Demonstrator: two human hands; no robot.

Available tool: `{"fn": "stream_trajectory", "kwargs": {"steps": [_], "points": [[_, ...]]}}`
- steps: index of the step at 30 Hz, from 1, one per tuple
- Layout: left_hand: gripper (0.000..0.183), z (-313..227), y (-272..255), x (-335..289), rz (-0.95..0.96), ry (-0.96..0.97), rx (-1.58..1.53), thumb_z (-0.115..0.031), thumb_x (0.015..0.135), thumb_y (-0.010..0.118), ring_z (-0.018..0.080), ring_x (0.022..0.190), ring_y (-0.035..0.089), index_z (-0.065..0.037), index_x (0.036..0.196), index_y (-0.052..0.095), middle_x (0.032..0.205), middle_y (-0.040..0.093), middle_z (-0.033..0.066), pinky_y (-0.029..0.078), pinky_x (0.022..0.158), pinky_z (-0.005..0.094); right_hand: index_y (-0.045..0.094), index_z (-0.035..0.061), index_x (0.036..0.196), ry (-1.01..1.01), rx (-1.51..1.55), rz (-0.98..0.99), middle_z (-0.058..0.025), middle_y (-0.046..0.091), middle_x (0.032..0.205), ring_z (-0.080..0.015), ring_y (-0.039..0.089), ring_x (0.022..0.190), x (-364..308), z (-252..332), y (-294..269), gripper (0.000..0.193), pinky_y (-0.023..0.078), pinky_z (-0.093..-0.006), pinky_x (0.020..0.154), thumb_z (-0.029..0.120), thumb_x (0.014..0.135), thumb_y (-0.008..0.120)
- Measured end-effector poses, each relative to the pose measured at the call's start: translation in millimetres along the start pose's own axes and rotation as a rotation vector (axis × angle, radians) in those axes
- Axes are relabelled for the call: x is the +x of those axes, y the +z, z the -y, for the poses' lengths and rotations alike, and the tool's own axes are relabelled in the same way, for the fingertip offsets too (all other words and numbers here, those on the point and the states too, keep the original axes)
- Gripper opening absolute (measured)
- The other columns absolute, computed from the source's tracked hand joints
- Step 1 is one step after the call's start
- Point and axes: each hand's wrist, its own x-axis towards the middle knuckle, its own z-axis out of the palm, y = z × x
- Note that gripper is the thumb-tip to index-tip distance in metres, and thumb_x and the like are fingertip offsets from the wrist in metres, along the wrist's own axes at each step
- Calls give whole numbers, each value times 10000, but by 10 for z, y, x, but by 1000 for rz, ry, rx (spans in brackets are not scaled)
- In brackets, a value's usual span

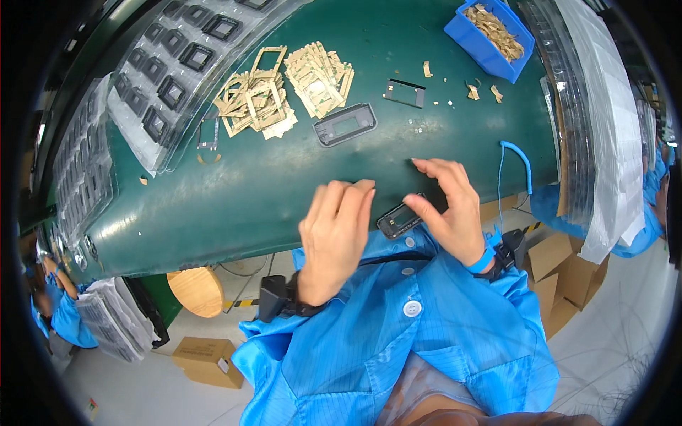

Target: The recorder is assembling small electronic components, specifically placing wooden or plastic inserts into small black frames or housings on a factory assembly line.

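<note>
A small black plastic housing (399,221) with a rectangular window sits at the table's near edge, between my hands. My right hand (452,207) is over its right end, thumb and fingers apart; the thumb overlaps the housing's far edge, and I cannot tell whether it touches. To the housing's left, my left hand (335,226) is closed, its fingers bent and pressed together. Whatever those fingertips may hold is hidden. Farther away lie a larger grey housing (345,126) and a thin dark rectangular plate (405,93) with an opening.
Loose tan adhesive frames (256,103) and a neater pile of them (318,78) lie at the back. Clear trays of black frames (170,92) stand left. A blue bin (490,71) holds tan scraps. A coiled blue cord (522,160) hangs at the right edge.
</note>
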Motion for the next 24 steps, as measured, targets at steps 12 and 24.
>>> {"fn": "stream_trajectory", "kwargs": {"steps": [12, 24], "points": [[436, -92, 151, -221, 252, 269, 0, -238, 737, 830, 235, 880, 572, -77, 1125, 711, 994, 574, 51, 462, 684, 349, 719, 3, 1055, -502, -284, 89, -92, 652, 980, -227, 639, 836, -246, -351, -193, 374, 512, -331, 682, 96, 696, 681], [501, -111, 207, -240, 278, 324, 131, -249, 734, 827, 240, 910, 562, -77, 1187, 701, 1034, 577, 57, 497, 721, 347, 666, -60, 1105, -644, -410, 147, -96, 633, 991, -213, 628, 873, -148, -296, -208, 423, 534, -329, 737, 63, 700, 661]]}}
